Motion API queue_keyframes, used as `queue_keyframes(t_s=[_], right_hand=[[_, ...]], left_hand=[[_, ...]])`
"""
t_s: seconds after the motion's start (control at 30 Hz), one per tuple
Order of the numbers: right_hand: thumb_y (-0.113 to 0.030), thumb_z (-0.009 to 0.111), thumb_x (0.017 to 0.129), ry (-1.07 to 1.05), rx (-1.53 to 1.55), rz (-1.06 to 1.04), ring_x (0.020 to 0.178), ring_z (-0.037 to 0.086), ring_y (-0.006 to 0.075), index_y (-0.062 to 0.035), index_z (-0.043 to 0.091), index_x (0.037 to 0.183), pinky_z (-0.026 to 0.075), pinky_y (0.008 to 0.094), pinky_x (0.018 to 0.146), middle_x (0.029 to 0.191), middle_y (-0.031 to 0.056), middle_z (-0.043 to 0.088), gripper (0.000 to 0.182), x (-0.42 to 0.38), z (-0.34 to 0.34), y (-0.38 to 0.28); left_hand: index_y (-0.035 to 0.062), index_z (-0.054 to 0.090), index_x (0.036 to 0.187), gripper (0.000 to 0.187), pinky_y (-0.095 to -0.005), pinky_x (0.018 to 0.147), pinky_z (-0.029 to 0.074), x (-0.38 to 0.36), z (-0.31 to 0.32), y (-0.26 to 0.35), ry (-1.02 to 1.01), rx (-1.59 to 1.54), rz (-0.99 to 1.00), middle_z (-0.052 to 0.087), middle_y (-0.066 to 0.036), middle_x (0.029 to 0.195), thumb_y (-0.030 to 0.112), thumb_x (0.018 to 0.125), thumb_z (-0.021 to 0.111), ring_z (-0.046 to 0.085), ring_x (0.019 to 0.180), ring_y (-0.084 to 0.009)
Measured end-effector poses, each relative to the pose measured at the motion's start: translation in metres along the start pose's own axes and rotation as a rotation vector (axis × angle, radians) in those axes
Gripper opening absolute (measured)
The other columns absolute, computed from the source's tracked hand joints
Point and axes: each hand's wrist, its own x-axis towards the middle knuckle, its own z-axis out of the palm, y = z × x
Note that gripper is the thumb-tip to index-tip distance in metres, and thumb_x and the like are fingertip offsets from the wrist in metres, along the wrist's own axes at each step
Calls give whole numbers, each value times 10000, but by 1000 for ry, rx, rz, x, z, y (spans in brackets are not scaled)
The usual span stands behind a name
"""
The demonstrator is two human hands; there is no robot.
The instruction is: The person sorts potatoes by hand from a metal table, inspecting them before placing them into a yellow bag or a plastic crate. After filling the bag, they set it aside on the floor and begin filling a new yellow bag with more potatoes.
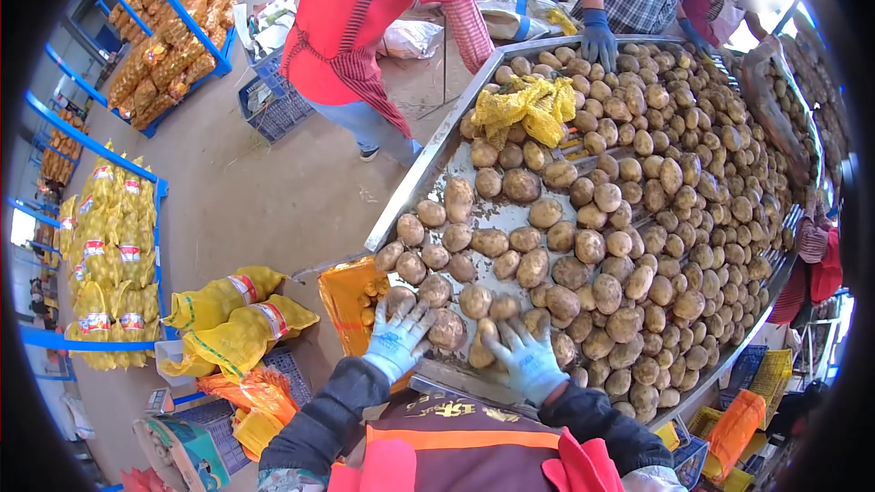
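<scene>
Potatoes (591, 246) lie spread over a metal sorting table (436, 169). My left hand (398, 342), in a light blue glove, rests at the table's near left end with its fingers spread. It touches a large potato (447, 330) on its right. Also gloved, my right hand (529, 360) lies with fingers apart against potatoes at the near edge, beside a long potato (483, 344). Neither hand is closed around anything. Just beyond my left hand, an orange mesh bag (349, 296) hangs at the table's left corner with small potatoes in it.
A yellow mesh bag (527, 109) lies on the potatoes. Filled yellow sacks (244, 323) stand at left, near orange bags (258, 405). A person in a red vest (365, 18) stands across the table's corner. Another person's blue-gloved hand (599, 39) reaches over the far edge.
</scene>
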Motion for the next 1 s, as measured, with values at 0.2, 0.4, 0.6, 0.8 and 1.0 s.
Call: queue_keyframes(t_s=[0.2,0.4,0.6,0.8,1.0], right_hand=[[-343,712,735,416,8,146,1273,405,355,-197,506,1281,264,596,1037,1355,163,440,602,36,-8,23],[-355,713,715,449,-429,511,1264,401,356,-163,561,1223,278,574,1036,1340,165,453,564,-20,-27,78],[-437,697,688,39,-129,320,1322,294,398,-78,474,1311,203,628,1037,1361,178,414,753,-63,4,26],[-459,698,710,78,-89,173,1345,292,351,-16,424,1347,176,623,1077,1434,175,333,823,-26,7,-18],[-319,725,685,191,16,26,1287,389,308,-64,535,1221,246,525,1084,1340,125,445,623,-4,-16,-5]], left_hand=[[168,561,1205,430,-553,1066,234,18,4,-10,308,-86,-128,489,-62,1335,221,784,631,409,1270,-291],[180,565,1201,479,-545,1072,228,2,-14,11,294,-162,-40,486,-101,1325,301,752,681,413,1267,-322],[205,537,1238,572,-531,1022,308,30,-6,19,60,149,98,465,-135,1331,359,718,717,503,1152,-317],[91,504,1275,622,-447,903,444,49,-29,21,-9,-306,-144,541,-189,1192,412,767,666,573,1011,-353],[95,509,1279,515,-458,863,460,63,-32,12,-3,-329,-272,552,-190,1130,369,852,596,556,1017,-382]])
